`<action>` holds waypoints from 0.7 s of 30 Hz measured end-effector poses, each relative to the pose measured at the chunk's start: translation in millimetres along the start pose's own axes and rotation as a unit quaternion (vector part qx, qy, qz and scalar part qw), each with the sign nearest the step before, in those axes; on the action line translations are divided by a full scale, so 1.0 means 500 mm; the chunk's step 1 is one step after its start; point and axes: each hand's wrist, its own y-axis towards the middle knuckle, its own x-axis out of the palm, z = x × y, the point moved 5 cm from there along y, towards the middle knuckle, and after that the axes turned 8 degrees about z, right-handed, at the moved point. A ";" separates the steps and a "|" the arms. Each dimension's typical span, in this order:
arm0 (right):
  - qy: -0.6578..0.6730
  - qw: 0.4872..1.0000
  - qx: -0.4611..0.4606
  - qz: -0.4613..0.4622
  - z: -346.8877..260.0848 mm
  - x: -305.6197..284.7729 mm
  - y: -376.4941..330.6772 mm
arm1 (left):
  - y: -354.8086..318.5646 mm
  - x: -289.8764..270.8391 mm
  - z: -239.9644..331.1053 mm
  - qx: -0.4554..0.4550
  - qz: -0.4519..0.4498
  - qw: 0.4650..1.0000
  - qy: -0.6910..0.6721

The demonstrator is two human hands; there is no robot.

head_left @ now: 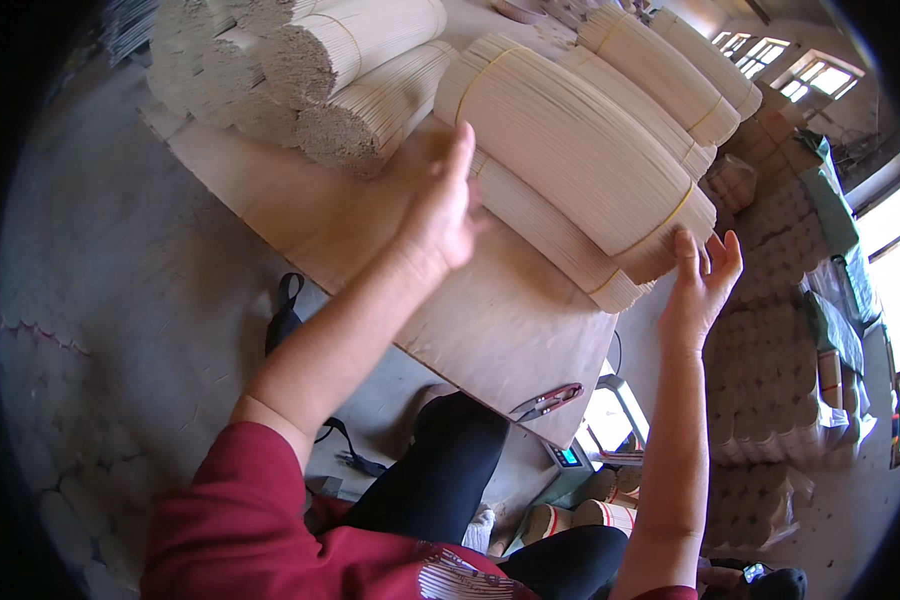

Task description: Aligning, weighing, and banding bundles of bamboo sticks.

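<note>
A large bundle of thin pale wooden sticks (570,140), bound by a yellow band near each end, lies on top of another bundle (540,220) on the wooden tabletop. My left hand (445,210) hovers by the near left end of the upper bundle, thumb raised and fingers apart, partly blurred. At that bundle's right end is my right hand (702,285), fingers spread and curved, with fingertips at or very near the stick ends. Neither hand is wrapped around anything. A pair of small red-handled snips (548,402) rests by the table's near corner.
More stick bundles (370,110) are piled at the table's far left, others (660,75) at the far right. A scale with a lit display (567,457) stands below the table's near corner. Tall stacks of bundles (770,370) line the right side near the windows.
</note>
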 end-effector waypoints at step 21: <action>-0.141 0.915 -0.341 -0.161 -0.241 -0.223 -0.337 | -0.227 -0.083 -0.095 -0.052 -0.136 0.956 -0.254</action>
